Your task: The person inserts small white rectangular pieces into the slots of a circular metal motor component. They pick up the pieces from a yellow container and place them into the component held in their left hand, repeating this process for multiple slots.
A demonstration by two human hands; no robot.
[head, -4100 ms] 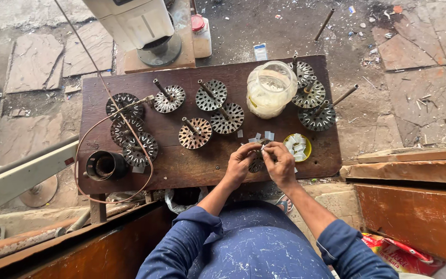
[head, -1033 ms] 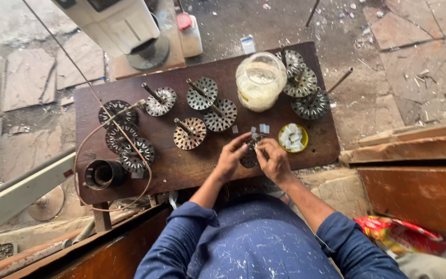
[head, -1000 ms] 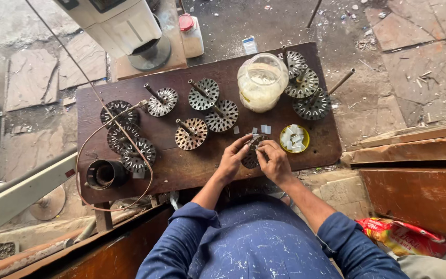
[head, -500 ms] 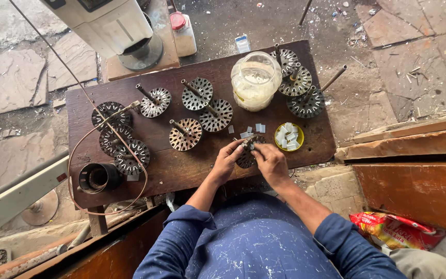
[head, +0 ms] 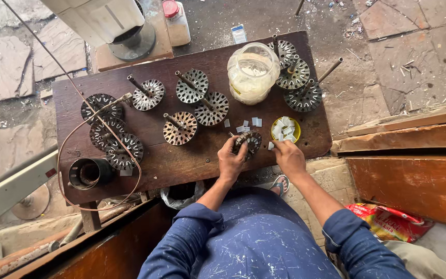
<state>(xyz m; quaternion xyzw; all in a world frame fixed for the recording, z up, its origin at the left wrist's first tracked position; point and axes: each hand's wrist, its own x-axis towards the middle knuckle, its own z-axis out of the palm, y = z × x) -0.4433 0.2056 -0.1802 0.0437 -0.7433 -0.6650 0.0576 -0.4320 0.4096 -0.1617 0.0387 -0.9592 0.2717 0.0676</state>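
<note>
The slotted rotor core (head: 249, 142) near the table's (head: 181, 165) front edge is clamped by the left hand (head: 232, 161). A white slip, pinched by the right hand (head: 288, 156), should be seated squarely.

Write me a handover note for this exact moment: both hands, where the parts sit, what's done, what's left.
Left hand grips a slotted rotor core at the near edge of the wooden board.
Right hand reaches to the yellow dish of white paper slips; whether it holds one is unclear.
More loose slips lie beside the core.
Other cores sit left, middle and right, by a plastic jar.
Finished count: cannot tell.
</note>
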